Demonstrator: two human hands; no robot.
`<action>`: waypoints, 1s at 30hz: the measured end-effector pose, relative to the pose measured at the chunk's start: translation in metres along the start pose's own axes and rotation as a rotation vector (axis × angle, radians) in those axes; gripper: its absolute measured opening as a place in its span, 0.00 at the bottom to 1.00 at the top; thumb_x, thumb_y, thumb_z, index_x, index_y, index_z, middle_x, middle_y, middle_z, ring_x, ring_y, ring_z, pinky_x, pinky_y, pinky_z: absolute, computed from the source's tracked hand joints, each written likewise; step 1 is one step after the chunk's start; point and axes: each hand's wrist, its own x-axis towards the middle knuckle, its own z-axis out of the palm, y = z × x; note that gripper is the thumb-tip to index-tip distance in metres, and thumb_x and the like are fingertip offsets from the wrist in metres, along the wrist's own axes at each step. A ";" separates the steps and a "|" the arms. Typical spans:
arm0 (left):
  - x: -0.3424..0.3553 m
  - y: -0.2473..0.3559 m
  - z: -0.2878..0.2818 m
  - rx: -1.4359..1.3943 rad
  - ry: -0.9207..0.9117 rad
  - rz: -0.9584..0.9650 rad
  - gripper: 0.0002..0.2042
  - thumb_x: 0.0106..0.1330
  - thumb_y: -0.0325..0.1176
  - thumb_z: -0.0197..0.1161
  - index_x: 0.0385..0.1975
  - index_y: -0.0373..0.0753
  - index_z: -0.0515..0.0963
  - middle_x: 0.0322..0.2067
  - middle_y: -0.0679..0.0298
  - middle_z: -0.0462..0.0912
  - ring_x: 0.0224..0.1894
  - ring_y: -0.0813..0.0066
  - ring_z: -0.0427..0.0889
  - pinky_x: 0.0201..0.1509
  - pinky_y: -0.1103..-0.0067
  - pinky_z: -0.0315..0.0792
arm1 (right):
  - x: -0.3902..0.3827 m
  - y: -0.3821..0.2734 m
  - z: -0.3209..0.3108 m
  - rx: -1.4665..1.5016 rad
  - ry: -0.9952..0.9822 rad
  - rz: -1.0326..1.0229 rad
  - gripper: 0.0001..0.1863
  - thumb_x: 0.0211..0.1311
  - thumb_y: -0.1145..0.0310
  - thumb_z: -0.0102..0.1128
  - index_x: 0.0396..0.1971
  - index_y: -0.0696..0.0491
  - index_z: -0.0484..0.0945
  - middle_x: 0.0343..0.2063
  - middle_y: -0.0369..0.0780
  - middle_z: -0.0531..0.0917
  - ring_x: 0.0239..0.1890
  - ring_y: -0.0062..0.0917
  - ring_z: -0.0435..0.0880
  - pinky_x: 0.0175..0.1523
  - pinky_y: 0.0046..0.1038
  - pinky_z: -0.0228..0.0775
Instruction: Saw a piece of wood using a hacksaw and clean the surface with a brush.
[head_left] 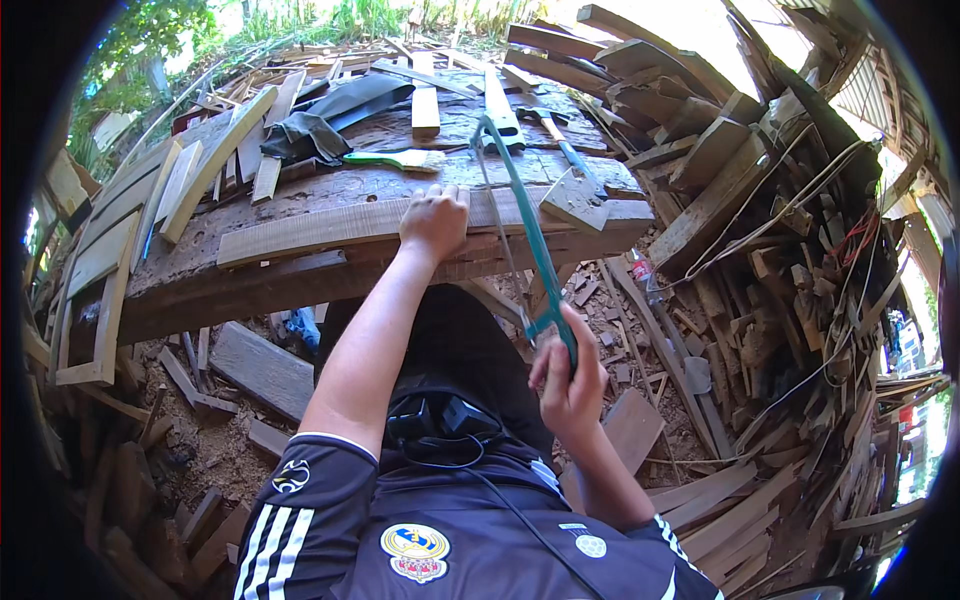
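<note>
A long, narrow wooden board (320, 229) lies along the near edge of a thick, worn timber bench (365, 183). My left hand (434, 222) presses on this board near its middle, the fingers curled down over it. In my right hand (573, 378), the fingers are wrapped round the handle of a green-framed hacksaw (535, 228). The saw points away from me, and its thin blade crosses the board to the right of my left hand. Whether the teeth touch the wood I cannot tell. Close to the saw's right side is a flat, angular wood offcut (577, 200).
Farther back on the bench lie a green-handled brush (395, 160), a hammer (566, 148), a pale flat blade-like tool (500, 112) and dark cloth (308, 137). A slatted wooden frame (118, 250) leans at the left. Stacked timber (720, 170) rises on the right; scraps and sawdust cover the ground.
</note>
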 end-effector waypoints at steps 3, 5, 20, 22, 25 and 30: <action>-0.002 0.004 0.000 -0.030 0.047 0.013 0.17 0.68 0.44 0.59 0.46 0.38 0.81 0.46 0.57 0.86 0.52 0.60 0.84 0.56 0.64 0.74 | 0.038 0.026 0.017 -0.044 -0.029 0.061 0.23 0.77 0.75 0.49 0.69 0.54 0.66 0.20 0.40 0.78 0.19 0.25 0.80 0.26 0.30 0.72; -0.001 0.003 -0.001 -0.039 -0.001 -0.014 0.35 0.59 0.64 0.58 0.50 0.36 0.80 0.48 0.55 0.85 0.53 0.58 0.84 0.58 0.63 0.74 | 0.059 0.029 0.022 -0.092 -0.019 0.052 0.23 0.77 0.76 0.49 0.69 0.54 0.66 0.21 0.42 0.79 0.20 0.28 0.81 0.27 0.32 0.73; -0.004 -0.003 -0.013 -0.092 -0.021 -0.009 0.45 0.49 0.78 0.65 0.44 0.33 0.84 0.47 0.54 0.85 0.51 0.57 0.87 0.55 0.64 0.81 | 0.062 -0.004 0.005 -0.154 -0.039 0.143 0.20 0.77 0.76 0.48 0.66 0.52 0.68 0.33 0.46 0.83 0.21 0.28 0.81 0.27 0.32 0.72; -0.003 0.006 -0.010 -0.133 0.023 -0.019 0.45 0.49 0.78 0.66 0.45 0.34 0.84 0.47 0.54 0.85 0.51 0.58 0.87 0.56 0.66 0.80 | 0.088 0.016 0.018 -0.171 -0.035 0.133 0.20 0.77 0.76 0.48 0.66 0.52 0.67 0.33 0.47 0.83 0.22 0.29 0.82 0.28 0.33 0.72; -0.004 0.002 -0.010 -0.125 -0.023 -0.045 0.45 0.50 0.77 0.66 0.46 0.35 0.84 0.47 0.55 0.86 0.51 0.58 0.87 0.56 0.66 0.81 | 0.070 -0.003 0.004 -0.163 -0.057 0.118 0.20 0.77 0.76 0.48 0.66 0.51 0.67 0.34 0.47 0.83 0.22 0.30 0.82 0.29 0.33 0.73; 0.003 -0.003 -0.019 -0.166 -0.205 -0.068 0.49 0.48 0.81 0.63 0.49 0.33 0.82 0.47 0.51 0.86 0.54 0.54 0.85 0.58 0.62 0.79 | 0.007 -0.057 -0.040 -0.142 -0.091 0.265 0.22 0.76 0.78 0.49 0.66 0.51 0.66 0.34 0.46 0.83 0.23 0.28 0.83 0.30 0.30 0.74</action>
